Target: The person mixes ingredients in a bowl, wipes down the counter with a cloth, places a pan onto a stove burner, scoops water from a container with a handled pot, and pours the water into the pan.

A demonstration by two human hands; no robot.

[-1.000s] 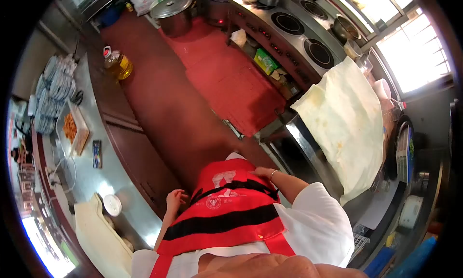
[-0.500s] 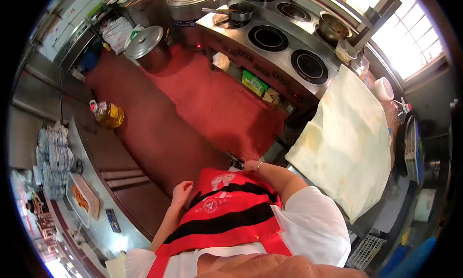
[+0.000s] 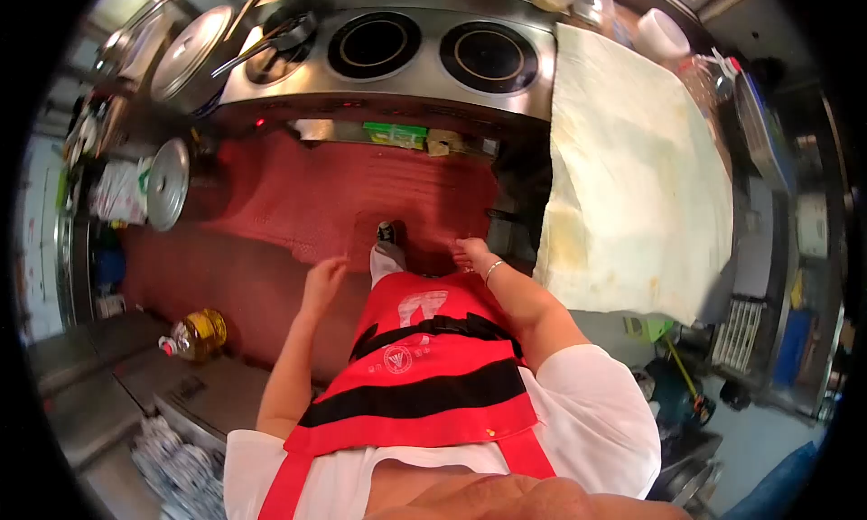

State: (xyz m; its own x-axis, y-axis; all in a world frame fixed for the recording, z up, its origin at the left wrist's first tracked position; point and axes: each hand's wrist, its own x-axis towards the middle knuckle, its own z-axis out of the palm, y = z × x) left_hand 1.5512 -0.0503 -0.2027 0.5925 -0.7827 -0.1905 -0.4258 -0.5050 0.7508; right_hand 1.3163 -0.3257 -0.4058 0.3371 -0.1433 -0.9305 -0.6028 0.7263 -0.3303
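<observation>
My left hand [image 3: 325, 277] hangs in the air over the red floor, left of my red apron [image 3: 424, 366]. Its fingers are curled in and nothing shows in them. On the other side, my right hand [image 3: 472, 253] wears a bracelet [image 3: 493, 269] at the wrist. Its fingers are loosely bent and a little apart, holding nothing I can see. Right of that hand, a large whitish cloth [image 3: 632, 177] covers a work surface. One shoe [image 3: 386, 232] shows on the floor between my hands.
Ahead stands a stove with round black burners [image 3: 375, 44] and a small pan [image 3: 293, 32] on it. Lidded pots [image 3: 169, 184] stand at the left. An oil jug [image 3: 197, 334] is on the floor at lower left. A white bowl [image 3: 662, 34] sits behind the cloth.
My view has turned right, to face the stove more squarely. My right hand has come away from the front of the apron, and a foot is now stretched forward.
</observation>
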